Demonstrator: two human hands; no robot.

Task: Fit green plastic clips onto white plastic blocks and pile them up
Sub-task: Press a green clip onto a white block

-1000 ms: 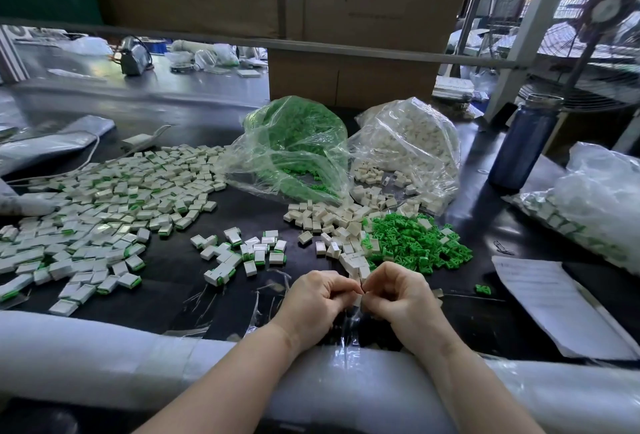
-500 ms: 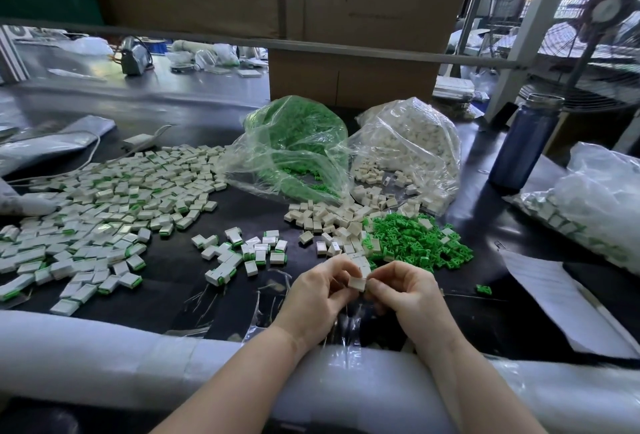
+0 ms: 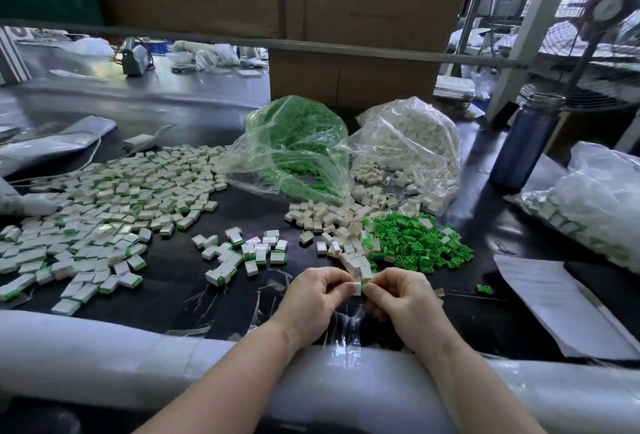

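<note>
Close to the near table edge, the left hand (image 3: 313,295) pinches a small white plastic block (image 3: 356,288) between thumb and fingertips, while the right hand (image 3: 401,295) pinches a green plastic clip (image 3: 364,289) and holds it against the block's right end; both sets of fingers are closed tight on their parts, and the clip looks partly seated. Just beyond the hands lie loose white blocks (image 3: 332,222) and, to their right, a heap of loose green clips (image 3: 415,243). One stray clip (image 3: 484,289) lies near a sheet of paper (image 3: 554,298); its printing is too small to read. Left of the hands is a small cluster of finished blocks with green ends (image 3: 242,253), and farther left a broad spread of finished pieces (image 3: 104,212). Behind stand an open bag of green clips (image 3: 298,143) and an open bag of white blocks (image 3: 408,143), both well filled, so much work seems left. A blue bottle (image 3: 530,143) stands at right; no brand or label is legible anywhere
</note>
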